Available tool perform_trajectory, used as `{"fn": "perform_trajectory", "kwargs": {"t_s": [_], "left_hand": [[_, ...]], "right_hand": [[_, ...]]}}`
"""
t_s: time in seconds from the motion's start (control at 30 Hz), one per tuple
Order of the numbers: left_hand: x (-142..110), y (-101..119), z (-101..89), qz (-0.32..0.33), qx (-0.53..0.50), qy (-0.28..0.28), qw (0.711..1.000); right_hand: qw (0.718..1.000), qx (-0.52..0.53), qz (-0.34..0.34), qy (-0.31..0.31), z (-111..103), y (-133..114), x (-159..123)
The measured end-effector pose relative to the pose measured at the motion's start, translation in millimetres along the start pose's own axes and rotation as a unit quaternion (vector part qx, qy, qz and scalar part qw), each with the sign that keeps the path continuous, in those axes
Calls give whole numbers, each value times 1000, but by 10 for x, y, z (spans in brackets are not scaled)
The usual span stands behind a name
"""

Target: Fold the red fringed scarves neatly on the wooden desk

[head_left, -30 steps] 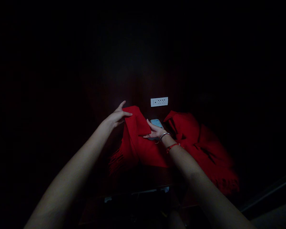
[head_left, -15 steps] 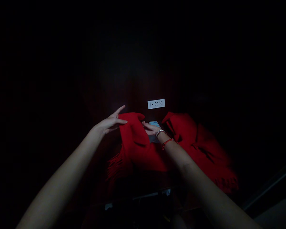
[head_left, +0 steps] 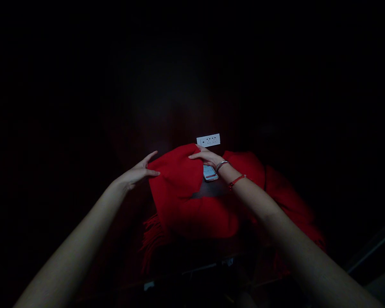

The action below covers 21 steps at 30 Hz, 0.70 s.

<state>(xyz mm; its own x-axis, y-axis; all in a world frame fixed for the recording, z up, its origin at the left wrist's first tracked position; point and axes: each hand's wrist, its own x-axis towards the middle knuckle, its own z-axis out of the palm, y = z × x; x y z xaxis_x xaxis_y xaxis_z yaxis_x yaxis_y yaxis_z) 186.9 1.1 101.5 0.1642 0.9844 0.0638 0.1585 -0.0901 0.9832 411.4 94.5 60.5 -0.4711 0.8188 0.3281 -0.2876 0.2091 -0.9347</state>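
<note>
A red fringed scarf (head_left: 179,196) lies spread over a dark surface in dim light. My left hand (head_left: 137,172) pinches the scarf's left upper corner, with its other fingers stretched out. My right hand (head_left: 208,157), with a silver bangle and a red string on the wrist, grips the scarf's upper right corner and holds it up near a white socket strip (head_left: 208,140). Just below my right wrist a phone (head_left: 210,173) with a lit screen shows. The scarf's other end (head_left: 276,188) trails right behind my right forearm.
The dark wooden surface (head_left: 179,124) and surroundings are almost black. A thin pale edge (head_left: 205,267) runs along the near side below the scarf's fringe (head_left: 150,239). A lighter band (head_left: 372,250) crosses the lower right corner.
Both hands have spread apart and lifted the scarf's edge, stretching it wider. My right hand moved up toward the socket strip, uncovering the phone beneath its wrist.
</note>
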Motion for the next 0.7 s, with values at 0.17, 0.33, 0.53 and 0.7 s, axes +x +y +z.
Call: {"fn": "perform_trajectory", "kwargs": {"t_s": [0.17, 0.33, 0.53, 0.7], "left_hand": [[147, -91, 112, -2, 9, 96, 995], [205, -81, 155, 19, 7, 127, 992], [67, -110, 137, 59, 54, -40, 996], [19, -224, 314, -18, 134, -156, 978]], "right_hand": [[994, -67, -36, 78, 7, -280, 60], [975, -157, -98, 125, -10, -567, 211], [958, -226, -165, 60, -109, -1066, 210], [946, -295, -134, -4, -127, -1448, -149]]}}
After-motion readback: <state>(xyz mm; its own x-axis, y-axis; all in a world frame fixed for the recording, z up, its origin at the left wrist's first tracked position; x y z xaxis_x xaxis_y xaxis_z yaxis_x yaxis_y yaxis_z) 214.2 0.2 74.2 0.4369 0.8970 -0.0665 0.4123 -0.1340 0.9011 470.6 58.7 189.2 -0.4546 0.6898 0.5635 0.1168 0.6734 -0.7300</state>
